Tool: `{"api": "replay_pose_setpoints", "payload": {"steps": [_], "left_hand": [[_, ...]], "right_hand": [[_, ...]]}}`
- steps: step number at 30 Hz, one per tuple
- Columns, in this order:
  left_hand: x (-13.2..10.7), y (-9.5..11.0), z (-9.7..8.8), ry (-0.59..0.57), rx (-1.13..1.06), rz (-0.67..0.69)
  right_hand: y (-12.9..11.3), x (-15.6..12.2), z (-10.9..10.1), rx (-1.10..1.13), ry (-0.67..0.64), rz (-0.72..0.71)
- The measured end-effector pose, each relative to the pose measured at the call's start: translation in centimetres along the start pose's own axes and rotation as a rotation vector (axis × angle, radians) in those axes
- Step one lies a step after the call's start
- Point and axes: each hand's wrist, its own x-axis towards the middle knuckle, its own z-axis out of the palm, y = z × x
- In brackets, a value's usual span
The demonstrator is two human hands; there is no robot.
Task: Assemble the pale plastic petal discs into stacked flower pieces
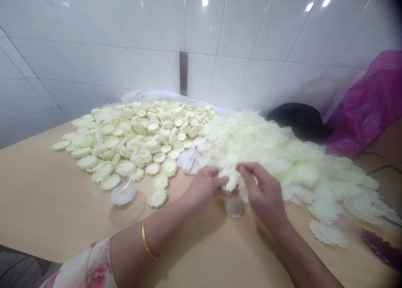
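My left hand (207,186) pinches a pale, toothed-edge flower piece (230,181) between thumb and fingers, above the table's middle. Close to its right side, my right hand (265,191) is closed, thumb and index fingertips pressed together. Whatever lies in that pinch is too small to make out. Under the left fingers another pale flower piece (234,207) shows partly. Beyond my hands, a crumpled white scrap (189,159) rests against a heap of small cream flower discs (143,131). Thin, sheer flower petal layers (301,166) are piled to the right.
On the left of the wooden table (37,187) sits a clear shallow dish (123,192) with something white in it. A black rounded object (295,119) and a magenta plastic bag (370,99) stand back right. Dark red petals (381,246) lie front right. A tiled wall (125,24) rises behind.
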Motion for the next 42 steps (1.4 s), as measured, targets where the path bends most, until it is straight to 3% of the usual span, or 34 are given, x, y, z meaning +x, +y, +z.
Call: {"api": "replay_pose_setpoints", "payload": {"steps": [4,8,15,23,27,31,37,39,42], "left_hand": [[0.2,-0.5,-0.4,-0.009,0.145,0.015],[0.3,-0.6,-0.7,-0.029,0.230,0.044],[0.2,-0.6,-0.9,-0.045,0.224,0.091],[0.0,-0.7,-0.9,-0.049,0.211,0.100],[0.0,-0.3,-0.3,-0.052,0.158,0.019],[0.1,-0.3,-0.3,-0.029,0.087,0.013],[0.0,-0.5,-0.5,0.064,0.068,0.042],[0.0,-0.4,-0.6,0.044,0.101,0.093],[-0.1,-0.4,-0.5,0.003,0.138,0.123]], "right_hand": [[-0.1,0.1,-0.1,0.080,-0.104,0.086],[-0.4,0.1,-0.2,0.053,-0.097,0.049],[-0.6,0.2,-0.2,0.064,-0.176,-0.046],[-1.1,0.2,-0.5,0.166,-0.214,0.064],[-0.8,0.2,-0.3,0.130,-0.113,0.022],[0.0,-0.1,0.3,-0.069,0.037,-0.157],[0.4,-0.6,0.9,-0.378,0.105,-0.464],[0.3,-0.6,0.8,-0.380,0.117,-0.480],[0.0,-0.7,0.7,-0.295,0.122,-0.361]]}}
